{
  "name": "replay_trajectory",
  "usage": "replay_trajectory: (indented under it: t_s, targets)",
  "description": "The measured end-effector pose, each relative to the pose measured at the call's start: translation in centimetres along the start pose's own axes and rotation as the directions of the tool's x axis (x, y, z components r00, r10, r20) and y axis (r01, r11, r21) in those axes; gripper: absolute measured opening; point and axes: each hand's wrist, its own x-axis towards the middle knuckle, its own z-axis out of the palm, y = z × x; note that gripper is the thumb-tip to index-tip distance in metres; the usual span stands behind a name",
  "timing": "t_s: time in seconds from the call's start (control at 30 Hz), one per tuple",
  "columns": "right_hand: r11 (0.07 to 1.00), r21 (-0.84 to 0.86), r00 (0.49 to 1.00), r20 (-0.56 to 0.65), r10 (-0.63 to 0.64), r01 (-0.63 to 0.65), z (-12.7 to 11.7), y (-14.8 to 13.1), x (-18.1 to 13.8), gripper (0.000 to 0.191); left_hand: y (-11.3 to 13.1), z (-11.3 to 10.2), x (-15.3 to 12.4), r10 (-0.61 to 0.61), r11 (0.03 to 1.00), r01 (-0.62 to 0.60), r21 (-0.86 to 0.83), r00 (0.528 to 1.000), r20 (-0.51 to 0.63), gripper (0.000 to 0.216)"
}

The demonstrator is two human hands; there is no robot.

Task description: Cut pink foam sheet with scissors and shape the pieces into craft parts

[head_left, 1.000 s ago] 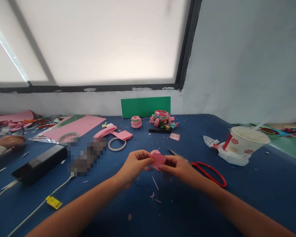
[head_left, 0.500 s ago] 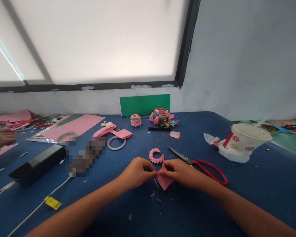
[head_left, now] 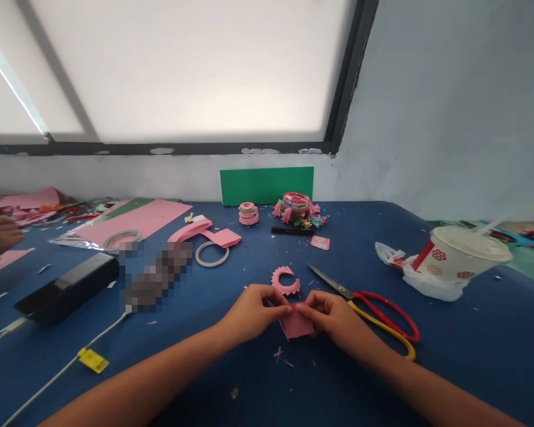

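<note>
Between my two hands is a small piece of pink paper (head_left: 298, 325), pinched along its upper edge. My left hand (head_left: 258, 308) grips its left side between thumb and fingers. At the top right, my right hand (head_left: 328, 311) pinches the same paper. Just beyond my hands lies a curled pink paper ring (head_left: 285, 281) with a toothed rim. To the right of it, scissors (head_left: 353, 295) with one red and one yellow handle rest on the table, blades pointing away. Thin pink paper scraps (head_left: 277, 354) lie below the paper.
Rolls of tape (head_left: 212, 255), folded pink paper (head_left: 222, 238) and a black box-like device (head_left: 69, 289) with a cable are on the left. A lidded cup (head_left: 460, 261) stands right. Paper ornaments (head_left: 297, 209) sit before a green board (head_left: 267, 185). Another person's hand (head_left: 0, 233) shows far left.
The pink paper has turned from a corner-down position to a straighter lower edge. My right hand has shifted slightly right, and more of the yellow scissor handle shows. The view has moved slightly.
</note>
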Motion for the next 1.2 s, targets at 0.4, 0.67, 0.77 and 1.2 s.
replay_trajectory:
  t_s: [0.4,0.67,0.77,1.2]
  targets:
    - [0.641,-0.755,0.958,-0.064,-0.279,0.136,0.8,-0.3,0.2,0.020,-0.1,0.2,-0.2,0.064,0.864,0.022,0.503,0.986,-0.152,0.021]
    - [0.483,-0.841,0.912,0.029,-0.409,0.243,1.1,0.2,-0.4,0.017,0.3,0.5,-1.2,0.249,0.694,-0.168,0.700,0.968,-0.015,0.017]
    - [0.455,-0.827,0.892,0.114,-0.437,0.329,0.7,0.5,-0.5,0.017,0.2,0.4,-1.5,0.324,0.635,-0.290,0.716,0.942,0.094,0.022]
    - [0.420,-0.657,0.720,0.282,-0.634,0.627,-0.7,1.8,0.1,0.019,-0.4,-0.5,-0.6,0.496,0.485,-0.581,0.654,0.798,0.341,0.027]
